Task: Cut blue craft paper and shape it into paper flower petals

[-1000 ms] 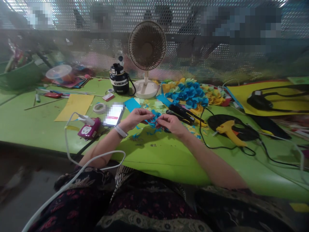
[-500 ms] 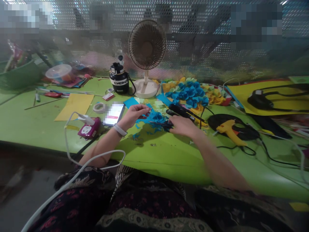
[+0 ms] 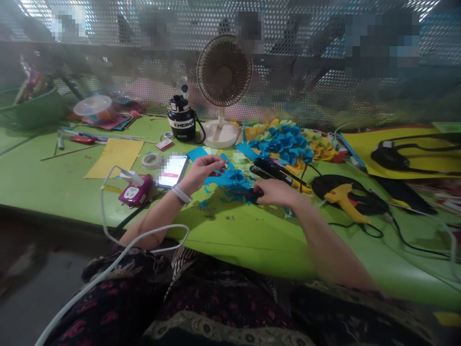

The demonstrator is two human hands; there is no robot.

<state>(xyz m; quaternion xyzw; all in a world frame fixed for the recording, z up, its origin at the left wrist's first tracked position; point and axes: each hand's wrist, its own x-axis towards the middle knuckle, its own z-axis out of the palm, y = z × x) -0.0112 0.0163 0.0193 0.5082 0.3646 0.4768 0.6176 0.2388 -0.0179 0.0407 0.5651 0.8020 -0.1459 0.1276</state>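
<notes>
My left hand is raised over the blue paper scraps, thumb and fingertips pinched together. Something small and pale shows at the fingertips, too small to name. My right hand is closed around the dark handles of a pair of scissors, low over the table, with the blades toward the left. Between my hands lie cut blue paper scraps and a blue paper flower. Just beyond my right hand lies a black hair straightener-like tool.
A pile of blue paper flowers lies at the back. A fan and a black bottle stand behind my hands. At right is a yellow glue gun; at left, a phone, a tape roll and a purple socket block.
My right hand has shifted slightly right with the scissors. The left hand keeps its pinch in nearly the same place. The whole view has shifted a little.
</notes>
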